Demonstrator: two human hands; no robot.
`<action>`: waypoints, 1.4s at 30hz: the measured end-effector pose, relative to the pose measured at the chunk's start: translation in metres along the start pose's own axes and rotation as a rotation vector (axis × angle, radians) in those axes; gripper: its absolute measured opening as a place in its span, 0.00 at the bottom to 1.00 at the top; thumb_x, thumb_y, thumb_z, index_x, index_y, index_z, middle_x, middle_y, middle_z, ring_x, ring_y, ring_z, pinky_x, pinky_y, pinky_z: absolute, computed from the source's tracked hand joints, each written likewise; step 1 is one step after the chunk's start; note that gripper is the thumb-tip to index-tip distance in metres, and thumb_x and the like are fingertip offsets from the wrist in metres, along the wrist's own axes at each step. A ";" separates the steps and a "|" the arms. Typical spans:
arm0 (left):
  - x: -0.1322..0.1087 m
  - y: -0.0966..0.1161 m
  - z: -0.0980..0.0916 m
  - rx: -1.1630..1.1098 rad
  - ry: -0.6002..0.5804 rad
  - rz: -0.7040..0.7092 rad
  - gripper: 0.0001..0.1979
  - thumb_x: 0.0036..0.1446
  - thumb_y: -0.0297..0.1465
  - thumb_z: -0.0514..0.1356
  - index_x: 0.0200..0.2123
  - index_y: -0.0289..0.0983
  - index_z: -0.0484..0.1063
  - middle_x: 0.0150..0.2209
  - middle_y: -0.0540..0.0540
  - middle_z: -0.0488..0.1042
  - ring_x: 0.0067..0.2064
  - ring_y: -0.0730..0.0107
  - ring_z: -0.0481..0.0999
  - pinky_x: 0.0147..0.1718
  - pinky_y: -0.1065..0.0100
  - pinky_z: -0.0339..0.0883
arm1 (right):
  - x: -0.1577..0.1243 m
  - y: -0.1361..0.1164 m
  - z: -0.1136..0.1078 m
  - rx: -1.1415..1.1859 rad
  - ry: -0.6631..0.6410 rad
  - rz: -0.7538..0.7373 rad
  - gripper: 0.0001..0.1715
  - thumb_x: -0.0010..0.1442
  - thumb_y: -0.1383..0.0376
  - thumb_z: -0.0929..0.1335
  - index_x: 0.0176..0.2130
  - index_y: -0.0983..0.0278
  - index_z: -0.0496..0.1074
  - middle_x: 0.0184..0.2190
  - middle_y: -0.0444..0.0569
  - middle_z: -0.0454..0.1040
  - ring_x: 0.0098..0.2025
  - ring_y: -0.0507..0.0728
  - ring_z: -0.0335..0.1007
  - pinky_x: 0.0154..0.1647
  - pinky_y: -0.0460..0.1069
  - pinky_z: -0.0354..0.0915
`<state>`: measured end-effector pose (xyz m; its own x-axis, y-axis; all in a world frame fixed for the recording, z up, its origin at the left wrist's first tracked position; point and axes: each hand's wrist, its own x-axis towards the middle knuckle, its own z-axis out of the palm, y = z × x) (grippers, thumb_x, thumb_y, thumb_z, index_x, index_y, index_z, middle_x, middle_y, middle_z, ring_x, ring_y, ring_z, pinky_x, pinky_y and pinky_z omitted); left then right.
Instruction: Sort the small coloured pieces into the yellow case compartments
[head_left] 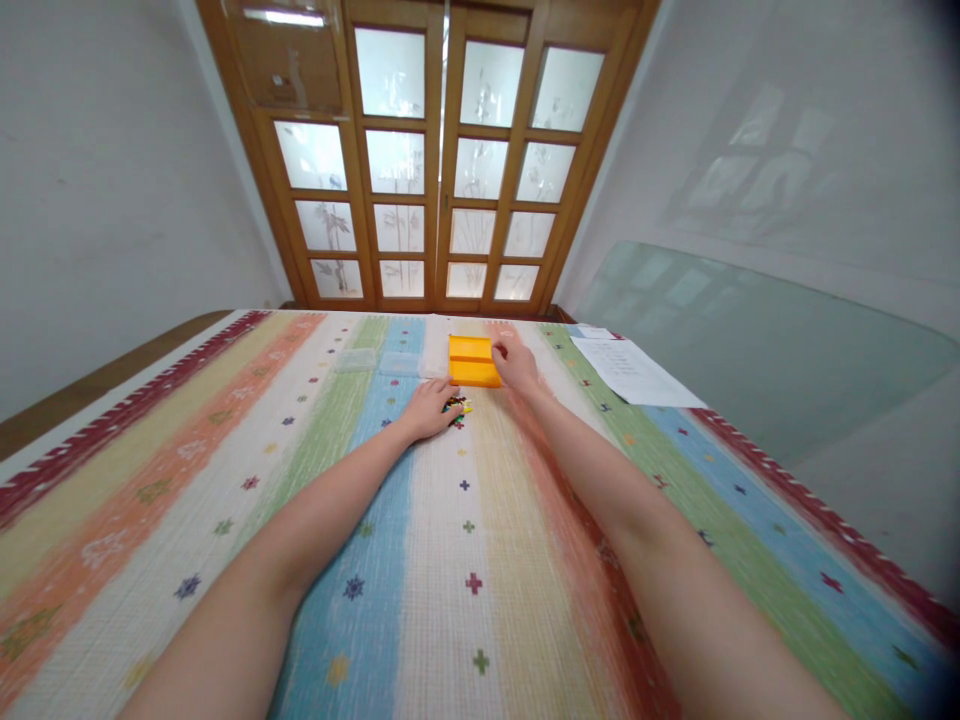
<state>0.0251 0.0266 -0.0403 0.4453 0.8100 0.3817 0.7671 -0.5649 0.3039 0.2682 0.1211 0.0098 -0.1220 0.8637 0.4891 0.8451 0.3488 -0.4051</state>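
"Right hand (516, 363) first: what's it doing?"

"Its fingers are bent at the right edge of the orange box (472, 349), though I can't tell whether they grip the wall or only touch it."

"And the left hand (431, 409)?"

"Palm down over the small pieces (458, 407), its fingertips just beside the box's near left corner. Whether a piece is between the fingers is hidden."

"Where's the box, exactly?"

"Toward the far side of the cloth-covered counter (442, 560), with the pieces in a little heap just in front of it. A ridge crosses its middle."

"How would you handle this well?"

"I'd let the right hand steady the wall lightly, fingertips low, so the box doesn't slide or tip. With the left, I'd take pieces singly, keeping the palm from scattering the heap."

"And room to move?"

"The far edge lies not far beyond the box, so I wouldn't push that way. Clear plastic containers (400, 364) sit to the left, and paper sheets (637, 372) lie well apart on the right. The near side, between the forearms, offers the most room."
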 end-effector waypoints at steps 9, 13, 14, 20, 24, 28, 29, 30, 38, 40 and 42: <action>0.003 -0.003 0.002 -0.015 -0.024 -0.024 0.21 0.70 0.45 0.59 0.60 0.43 0.76 0.70 0.40 0.67 0.70 0.51 0.65 0.69 0.48 0.58 | -0.040 0.038 -0.007 -0.079 -0.164 0.047 0.15 0.63 0.72 0.63 0.41 0.63 0.79 0.44 0.54 0.83 0.45 0.60 0.75 0.45 0.49 0.65; 0.004 -0.006 0.004 0.005 -0.030 -0.020 0.23 0.70 0.46 0.59 0.61 0.42 0.75 0.71 0.40 0.66 0.71 0.51 0.64 0.70 0.47 0.57 | -0.043 0.045 0.000 -0.090 -0.218 -0.011 0.16 0.65 0.70 0.65 0.47 0.65 0.80 0.45 0.55 0.83 0.46 0.60 0.76 0.46 0.49 0.65; 0.004 -0.006 0.005 0.006 -0.028 -0.019 0.23 0.70 0.46 0.59 0.61 0.42 0.75 0.71 0.39 0.66 0.71 0.51 0.64 0.70 0.47 0.57 | -0.043 0.045 0.001 -0.089 -0.223 -0.035 0.16 0.65 0.69 0.65 0.48 0.65 0.80 0.45 0.55 0.83 0.45 0.60 0.76 0.46 0.49 0.65; 0.005 -0.010 0.005 -0.022 -0.025 0.005 0.22 0.71 0.46 0.57 0.60 0.43 0.77 0.70 0.41 0.68 0.71 0.53 0.65 0.71 0.49 0.57 | -0.044 0.049 0.003 -0.120 -0.247 -0.131 0.10 0.65 0.67 0.68 0.42 0.64 0.79 0.42 0.53 0.82 0.44 0.59 0.74 0.50 0.49 0.64; 0.005 -0.009 0.003 -0.042 -0.026 0.017 0.22 0.71 0.46 0.57 0.58 0.42 0.78 0.69 0.41 0.69 0.71 0.53 0.65 0.71 0.49 0.57 | -0.045 0.050 0.002 -0.128 -0.239 -0.155 0.08 0.66 0.66 0.68 0.40 0.64 0.79 0.41 0.52 0.81 0.45 0.59 0.73 0.50 0.49 0.64; 0.006 -0.009 -0.002 -0.075 0.011 -0.003 0.21 0.69 0.44 0.59 0.60 0.42 0.77 0.68 0.41 0.70 0.70 0.53 0.66 0.71 0.49 0.58 | -0.045 0.049 0.000 -0.132 -0.236 -0.166 0.09 0.68 0.65 0.67 0.41 0.63 0.79 0.42 0.53 0.81 0.46 0.59 0.73 0.51 0.49 0.63; 0.007 -0.010 -0.003 -0.081 0.041 -0.011 0.21 0.69 0.43 0.59 0.60 0.42 0.77 0.68 0.40 0.70 0.69 0.53 0.67 0.70 0.49 0.59 | -0.045 0.049 0.000 -0.130 -0.235 -0.173 0.09 0.68 0.65 0.67 0.42 0.63 0.79 0.42 0.53 0.81 0.47 0.59 0.73 0.51 0.49 0.63; 0.008 -0.013 -0.005 -0.082 0.079 -0.024 0.20 0.70 0.42 0.58 0.59 0.42 0.77 0.67 0.40 0.71 0.69 0.53 0.68 0.70 0.49 0.59 | -0.045 0.049 0.000 -0.130 -0.235 -0.182 0.09 0.68 0.65 0.67 0.42 0.63 0.79 0.43 0.53 0.81 0.47 0.59 0.73 0.51 0.49 0.63; 0.027 -0.066 -0.016 0.082 0.176 -0.147 0.24 0.62 0.35 0.61 0.61 0.40 0.75 0.63 0.37 0.73 0.66 0.47 0.68 0.69 0.45 0.59 | -0.049 0.040 -0.006 -0.205 -0.210 -0.157 0.14 0.70 0.62 0.66 0.45 0.64 0.81 0.44 0.56 0.81 0.49 0.62 0.73 0.52 0.52 0.64; 0.031 -0.076 -0.017 0.110 0.118 -0.137 0.29 0.60 0.35 0.63 0.64 0.41 0.72 0.66 0.37 0.71 0.70 0.44 0.64 0.71 0.42 0.54 | -0.049 0.038 -0.007 -0.210 -0.187 -0.138 0.16 0.72 0.61 0.66 0.45 0.64 0.82 0.45 0.57 0.80 0.50 0.63 0.73 0.54 0.53 0.64; 0.033 -0.082 -0.016 0.126 0.071 -0.143 0.31 0.59 0.36 0.63 0.66 0.42 0.70 0.67 0.38 0.71 0.72 0.41 0.60 0.71 0.38 0.51 | -0.049 0.035 -0.008 -0.203 -0.163 -0.126 0.17 0.73 0.61 0.65 0.45 0.64 0.82 0.46 0.58 0.80 0.51 0.63 0.73 0.55 0.54 0.64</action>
<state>-0.0303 0.0972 -0.0385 0.2976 0.8648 0.4045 0.8738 -0.4174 0.2495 0.3076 0.0887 -0.0222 -0.3004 0.8710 0.3887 0.9031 0.3908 -0.1778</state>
